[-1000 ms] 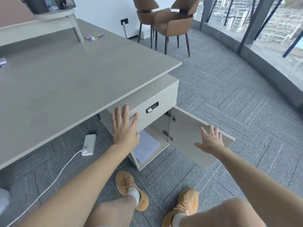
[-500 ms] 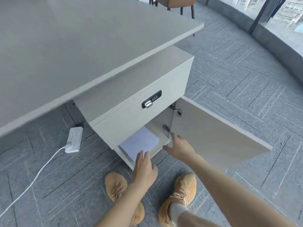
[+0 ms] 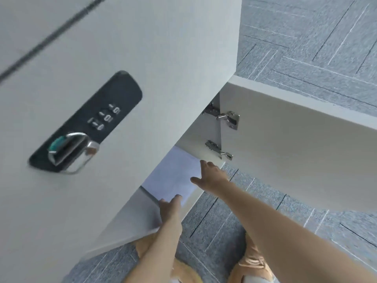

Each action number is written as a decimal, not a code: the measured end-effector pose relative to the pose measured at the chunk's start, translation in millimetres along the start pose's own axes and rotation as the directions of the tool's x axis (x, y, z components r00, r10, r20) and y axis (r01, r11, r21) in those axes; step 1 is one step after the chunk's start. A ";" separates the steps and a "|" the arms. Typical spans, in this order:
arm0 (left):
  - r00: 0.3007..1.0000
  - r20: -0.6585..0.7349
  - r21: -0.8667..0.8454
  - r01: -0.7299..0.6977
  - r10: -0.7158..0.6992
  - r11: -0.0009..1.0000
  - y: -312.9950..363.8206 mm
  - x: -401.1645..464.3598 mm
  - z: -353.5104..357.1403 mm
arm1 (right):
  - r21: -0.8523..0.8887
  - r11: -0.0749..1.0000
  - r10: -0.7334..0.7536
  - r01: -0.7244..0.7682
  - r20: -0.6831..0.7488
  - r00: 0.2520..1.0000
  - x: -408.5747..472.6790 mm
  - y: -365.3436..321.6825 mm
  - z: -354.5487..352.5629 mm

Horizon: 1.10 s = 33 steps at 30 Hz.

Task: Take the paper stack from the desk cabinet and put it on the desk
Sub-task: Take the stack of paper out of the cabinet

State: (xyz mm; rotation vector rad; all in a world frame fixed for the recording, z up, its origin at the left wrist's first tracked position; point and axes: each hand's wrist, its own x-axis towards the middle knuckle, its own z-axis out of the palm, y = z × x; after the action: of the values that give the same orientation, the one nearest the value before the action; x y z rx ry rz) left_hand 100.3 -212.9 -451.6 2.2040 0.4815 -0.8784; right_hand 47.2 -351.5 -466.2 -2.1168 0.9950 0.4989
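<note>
The cabinet [image 3: 122, 58] now fills most of the view, much closer than half a second ago, with its door [image 3: 295, 156] open beside the right fingers. The paper stack [image 3: 173, 176] lies inside the lower compartment, between both hands. The right hand [image 3: 210, 176], before at the door edge, now touches the stack's right side, fingers spread. The left hand [image 3: 170, 209] has reached the stack's near edge; its fingers look pressed together.
</note>
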 end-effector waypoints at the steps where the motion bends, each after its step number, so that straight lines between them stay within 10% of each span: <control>1: 1.000 -0.028 -0.011 0.006 -0.007 1.000 -0.7 10.7 4.6 | 0.002 1.000 -0.010 0.010 0.005 1.000 10.5 0.5 3.1; 18: 0.977 -0.210 -0.075 0.025 -0.041 0.997 -15.6 89.3 41.9 | 0.038 0.999 0.028 -0.025 -0.076 0.997 92.9 5.7 45.2; 33: 0.952 -0.013 -0.312 0.287 -0.306 0.906 -89.1 27.4 52.3 | 0.348 0.907 0.218 -0.236 0.091 0.972 44.5 86.0 55.0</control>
State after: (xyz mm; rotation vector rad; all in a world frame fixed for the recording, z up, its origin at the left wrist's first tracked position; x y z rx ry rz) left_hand 46.5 -188.1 -540.6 1.9026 0.9392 -0.8277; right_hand 6.0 -369.3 -568.2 -1.6675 1.2119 0.4420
